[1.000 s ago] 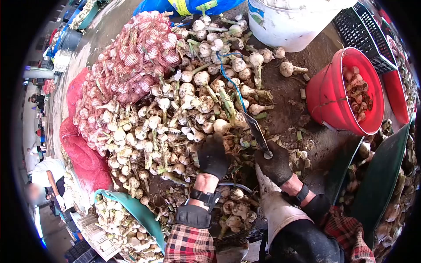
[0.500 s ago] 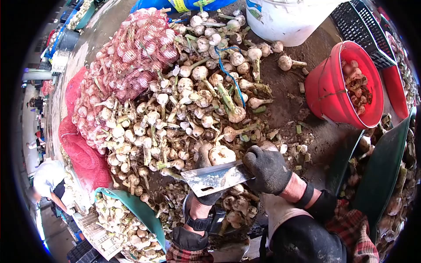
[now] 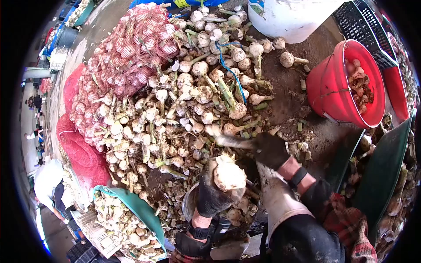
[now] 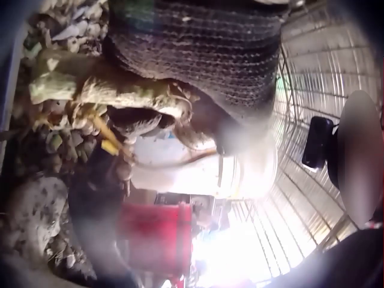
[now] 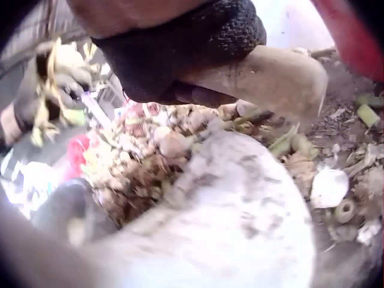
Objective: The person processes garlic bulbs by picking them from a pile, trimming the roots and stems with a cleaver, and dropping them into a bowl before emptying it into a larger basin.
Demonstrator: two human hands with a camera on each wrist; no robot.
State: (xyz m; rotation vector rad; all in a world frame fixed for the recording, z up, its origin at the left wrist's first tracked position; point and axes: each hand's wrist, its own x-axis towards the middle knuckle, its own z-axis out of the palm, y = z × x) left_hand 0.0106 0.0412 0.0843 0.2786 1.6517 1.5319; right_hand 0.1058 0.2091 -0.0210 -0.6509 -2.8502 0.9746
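My left hand (image 3: pixel 215 193), in a dark knit glove, grips a large pale garlic bulb (image 3: pixel 229 175) low in the head view, above a metal bowl (image 3: pixel 188 202). In the left wrist view its thick stalk (image 4: pixel 108 87) sticks out beside the glove (image 4: pixel 198 54). My right hand (image 3: pixel 271 151), gloved too, holds a knife (image 3: pixel 234 141); the blade is blurred by motion and points left over the edge of the garlic heap (image 3: pixel 175 114). The right wrist view shows the fingers curled round its pale handle (image 5: pixel 270 78). Knife and held bulb are apart.
A red bucket (image 3: pixel 326 87) with some bulbs stands at the right, a white bucket (image 3: pixel 289 22) behind it. Red mesh sacks (image 3: pixel 131 52) of garlic lie at the upper left. A green tub (image 3: pixel 131 206) is at lower left. My white boot (image 3: pixel 276 188) is beside the right hand.
My left hand took a garlic bulb from the heap and drew it back toward my body. The knife swung across in front of the bulb, then moved up and away from it.
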